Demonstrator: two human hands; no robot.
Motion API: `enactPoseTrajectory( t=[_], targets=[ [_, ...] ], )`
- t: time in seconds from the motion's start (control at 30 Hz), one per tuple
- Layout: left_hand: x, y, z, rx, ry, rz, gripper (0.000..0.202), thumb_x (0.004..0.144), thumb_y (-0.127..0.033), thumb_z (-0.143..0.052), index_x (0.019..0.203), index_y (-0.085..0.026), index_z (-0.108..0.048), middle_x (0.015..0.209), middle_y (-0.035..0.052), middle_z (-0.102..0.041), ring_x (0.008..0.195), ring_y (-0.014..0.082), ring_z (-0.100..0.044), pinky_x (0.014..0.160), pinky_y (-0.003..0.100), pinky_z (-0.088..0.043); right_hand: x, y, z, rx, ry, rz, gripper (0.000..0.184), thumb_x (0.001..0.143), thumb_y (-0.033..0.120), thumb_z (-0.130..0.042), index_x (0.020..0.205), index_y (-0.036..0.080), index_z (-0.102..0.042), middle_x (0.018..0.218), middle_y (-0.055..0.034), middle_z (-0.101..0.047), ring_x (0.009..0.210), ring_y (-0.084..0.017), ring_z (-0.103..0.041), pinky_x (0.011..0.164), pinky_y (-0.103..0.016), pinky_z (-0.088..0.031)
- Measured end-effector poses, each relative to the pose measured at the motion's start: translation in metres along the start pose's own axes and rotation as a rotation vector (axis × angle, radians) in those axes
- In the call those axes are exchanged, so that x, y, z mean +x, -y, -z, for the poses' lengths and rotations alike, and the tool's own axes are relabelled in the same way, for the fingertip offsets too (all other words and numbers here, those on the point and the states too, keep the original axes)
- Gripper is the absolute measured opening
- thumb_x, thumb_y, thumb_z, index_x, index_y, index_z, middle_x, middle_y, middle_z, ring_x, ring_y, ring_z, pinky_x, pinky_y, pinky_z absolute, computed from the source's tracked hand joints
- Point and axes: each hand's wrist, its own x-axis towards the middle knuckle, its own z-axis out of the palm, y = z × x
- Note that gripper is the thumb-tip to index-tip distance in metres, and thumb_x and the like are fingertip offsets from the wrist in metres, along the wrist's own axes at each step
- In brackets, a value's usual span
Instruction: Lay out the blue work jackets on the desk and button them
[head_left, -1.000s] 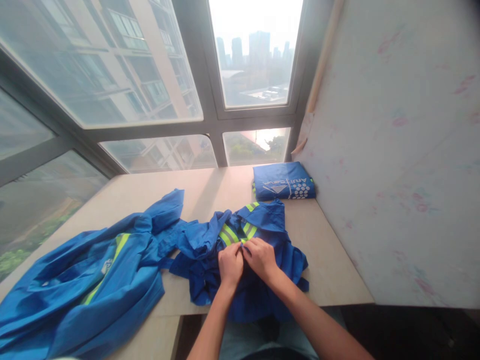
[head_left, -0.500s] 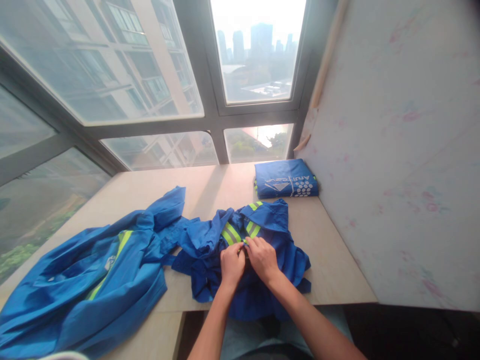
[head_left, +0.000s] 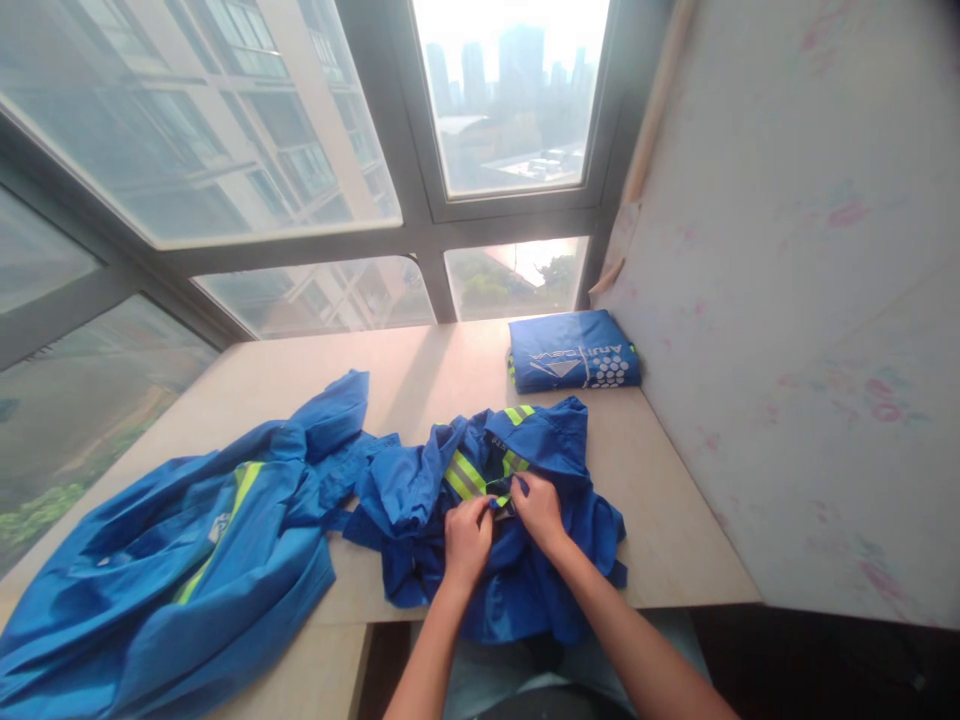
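Note:
A crumpled blue work jacket (head_left: 555, 440) with yellow-green and grey reflective stripes lies in front of me, its lower part hanging over the table's near edge. My left hand (head_left: 469, 535) is closed, pinching the jacket's front near a reflective stripe. Close by on the right, my right hand (head_left: 536, 508) pinches another bit of the same front. A small gap with some stripe showing separates the two hands. The exact edges between my fingertips are too small to make out.
Another blue garment (head_left: 247, 560) with a yellow-green stripe spreads across the left of the pale table (head_left: 675, 500). A folded blue garment (head_left: 555, 350) with white print lies at the back right, beside the flowered wall (head_left: 825, 400). Windows (head_left: 517, 110) stand behind the table.
My hands have moved apart: the right one has shifted right, and the left one slightly down. Cloth and stripe now show between them. The view has tilted slightly.

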Motion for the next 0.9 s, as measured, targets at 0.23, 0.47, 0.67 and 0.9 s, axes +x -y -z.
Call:
enactPoseTrajectory(
  t=[0.23, 0.47, 0.67, 0.9],
  targets=[
    [-0.007, 0.006, 0.013, -0.182, -0.08, 0.115, 0.03, 0.091, -0.034, -0.05, 0.104, -0.02, -0.074, 0.104, 0.0085, -0.076, 0.099, 0.0245, -0.07, 0.093, 0.041, -0.055, 0.022, -0.014, 0.033, 0.507, 0.052, -0.197, 0.043, 0.083, 0.048, -0.057, 0.101, 0.015, -0.077, 0.104, -0.0108, -0.076, 0.102, -0.03, -0.069, 0.095, -0.039, -0.051],
    [0.013, 0.015, 0.085, -0.322, -0.398, 0.318, 0.034, 0.086, -0.042, -0.059, 0.106, -0.017, -0.07, 0.104, 0.0079, -0.075, 0.099, 0.0239, -0.069, 0.093, 0.035, -0.054, 0.054, -0.017, 0.118, 0.633, -0.204, -0.234, 0.041, 0.077, 0.052, -0.065, 0.09, 0.015, -0.075, 0.095, -0.0094, -0.076, 0.091, -0.024, -0.068, 0.084, -0.034, -0.054],
    [0.057, 0.018, 0.159, -0.459, -0.746, 0.359, 0.035, 0.079, -0.03, -0.064, 0.108, -0.01, -0.067, 0.091, 0.0032, -0.074, 0.088, 0.0185, -0.069, 0.088, 0.033, -0.056, 0.087, -0.028, 0.181, 0.656, -0.379, -0.173, 0.044, 0.073, 0.053, -0.07, 0.093, 0.014, -0.074, 0.089, -0.0068, -0.075, 0.082, -0.022, -0.067, 0.082, -0.035, -0.054],
    [0.096, 0.001, 0.246, -0.453, -1.059, 0.309, 0.041, 0.073, -0.02, -0.064, 0.111, -0.006, -0.063, 0.094, -0.0018, -0.074, 0.097, 0.0166, -0.068, 0.098, 0.04, -0.052, 0.108, -0.01, 0.237, 0.299, -0.521, 0.02, 0.043, 0.079, 0.054, -0.065, 0.095, 0.016, -0.076, 0.093, -0.0059, -0.075, 0.092, -0.024, -0.067, 0.089, -0.038, -0.051]
  ],
)
